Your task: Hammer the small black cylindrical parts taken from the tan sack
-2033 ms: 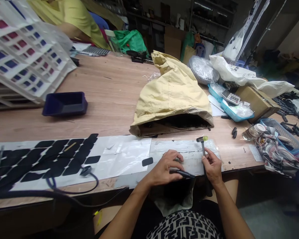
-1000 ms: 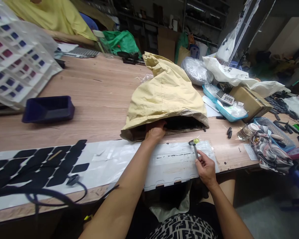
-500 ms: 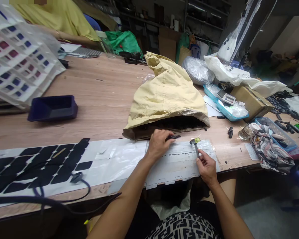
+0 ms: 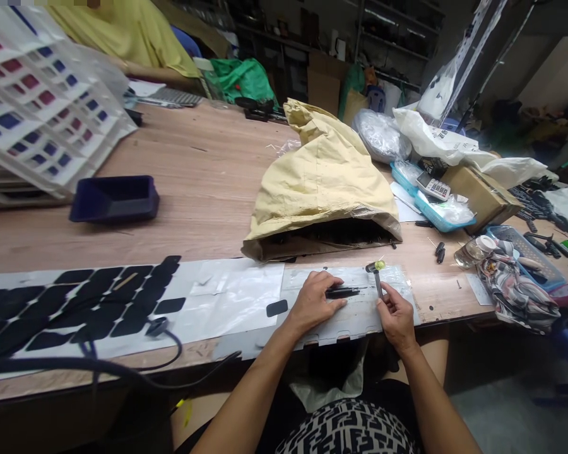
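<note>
My left hand (image 4: 315, 301) is closed around slim black plastic pieces (image 4: 343, 292), held low over the grey-white board (image 4: 360, 321). The exact kind of these pieces is hard to tell. My right hand (image 4: 396, 315) grips the handle of a small hammer (image 4: 377, 277), its head dark with a yellow-green face and pointing away from me. Behind my left hand lies a yellow cloth sack (image 4: 326, 170), its dark mouth facing me. Left of that hand, a flat black rounded piece (image 4: 277, 308) rests on the board.
Black rounded pads (image 4: 132, 284) lie on white sheeting at left, crossed by a dark cable (image 4: 123, 384). Beyond are a dark blue tray (image 4: 116, 198) and a white crate (image 4: 42, 107). A glass jar (image 4: 473, 251), cloth and baskets stand at right. A person in yellow sits opposite.
My left hand has come back from the sack's mouth toward me, carrying the black pieces over the board. The hammer stays in my right hand. The view has shifted slightly.
</note>
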Available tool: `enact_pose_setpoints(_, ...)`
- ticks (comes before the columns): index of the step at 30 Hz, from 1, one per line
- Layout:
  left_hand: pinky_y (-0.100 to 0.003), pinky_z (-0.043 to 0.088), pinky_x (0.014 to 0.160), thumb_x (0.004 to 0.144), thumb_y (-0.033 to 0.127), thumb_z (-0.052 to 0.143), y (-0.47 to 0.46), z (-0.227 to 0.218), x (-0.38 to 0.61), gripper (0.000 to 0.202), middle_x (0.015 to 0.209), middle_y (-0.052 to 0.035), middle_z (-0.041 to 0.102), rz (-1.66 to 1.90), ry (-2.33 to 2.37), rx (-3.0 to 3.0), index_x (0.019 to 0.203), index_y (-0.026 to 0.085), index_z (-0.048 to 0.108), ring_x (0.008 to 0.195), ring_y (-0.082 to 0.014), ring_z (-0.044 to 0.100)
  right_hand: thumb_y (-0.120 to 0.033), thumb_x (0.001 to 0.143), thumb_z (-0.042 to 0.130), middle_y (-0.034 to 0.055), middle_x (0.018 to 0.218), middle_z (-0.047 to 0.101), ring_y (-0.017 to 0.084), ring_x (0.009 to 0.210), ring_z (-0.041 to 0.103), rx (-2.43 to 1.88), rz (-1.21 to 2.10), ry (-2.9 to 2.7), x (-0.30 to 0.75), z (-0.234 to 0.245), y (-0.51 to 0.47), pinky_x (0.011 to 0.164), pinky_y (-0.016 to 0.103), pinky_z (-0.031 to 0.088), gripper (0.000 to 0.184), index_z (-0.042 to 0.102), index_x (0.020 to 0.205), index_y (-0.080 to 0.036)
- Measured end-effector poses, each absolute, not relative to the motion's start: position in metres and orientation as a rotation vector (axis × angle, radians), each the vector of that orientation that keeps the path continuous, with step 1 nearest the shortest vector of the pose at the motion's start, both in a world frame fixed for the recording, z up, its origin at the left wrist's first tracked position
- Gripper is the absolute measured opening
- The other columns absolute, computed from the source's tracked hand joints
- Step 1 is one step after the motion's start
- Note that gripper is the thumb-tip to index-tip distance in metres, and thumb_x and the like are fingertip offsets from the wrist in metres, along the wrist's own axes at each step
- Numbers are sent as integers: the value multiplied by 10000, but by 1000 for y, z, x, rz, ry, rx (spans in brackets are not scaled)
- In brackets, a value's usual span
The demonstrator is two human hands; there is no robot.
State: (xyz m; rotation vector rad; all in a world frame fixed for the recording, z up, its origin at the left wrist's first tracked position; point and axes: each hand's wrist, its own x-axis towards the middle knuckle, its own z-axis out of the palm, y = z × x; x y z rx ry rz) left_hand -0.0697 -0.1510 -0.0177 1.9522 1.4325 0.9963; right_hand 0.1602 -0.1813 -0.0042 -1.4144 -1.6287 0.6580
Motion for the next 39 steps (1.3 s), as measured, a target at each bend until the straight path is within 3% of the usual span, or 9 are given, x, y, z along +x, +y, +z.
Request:
enact_pose_setpoints(9, -359, 463, 833, 730, 130, 711, -150, -16, -72, 167, 856, -17, 666, 1054, 1387, 1861, 874, 211, 690, 925, -227, 545, -234, 901, 584, -7, 712, 567, 78, 481, 426, -1307, 623, -1736, 149, 6, -209, 447, 214, 388, 396, 680, 1268, -120)
enact_pose_setpoints(16, -362, 442, 845, 733, 118, 706, -151, -16, -71, 172, 865, -24, 653, 1027, 1390, 1875, 866, 221, 744, 925, -229, 523, -175, 883, 583, 32, 748, 642, 112, 542, 538, -1180, 590, -1888, 131, 15, -218, 492, 225, 469, 396, 684, 1261, -110)
enact_pose_setpoints(23, -368, 446, 839, 748, 159, 709, -149, -15, -72, 139, 849, -25, 639, 1009, 1365, 1871, 862, 225, 752, 908, -227, 514, -136, 881, 576, 78, 861, 722, 174, 692, 671, -1082, 439, -1962, 126, 28, -221, 659, 291, 585, 406, 670, 1276, -144)
enact_pose_setpoints(39, -382, 448, 851, 744, 153, 679, -148, -18, -72, 156, 834, -26, 637, 1002, 1352, 1891, 841, 241, 763, 912, -229, 516, -140, 882, 560, 101, 964, 768, 214, 773, 730, -1116, 389, -2020, 125, 21, -219, 739, 333, 622, 422, 674, 1287, -171)
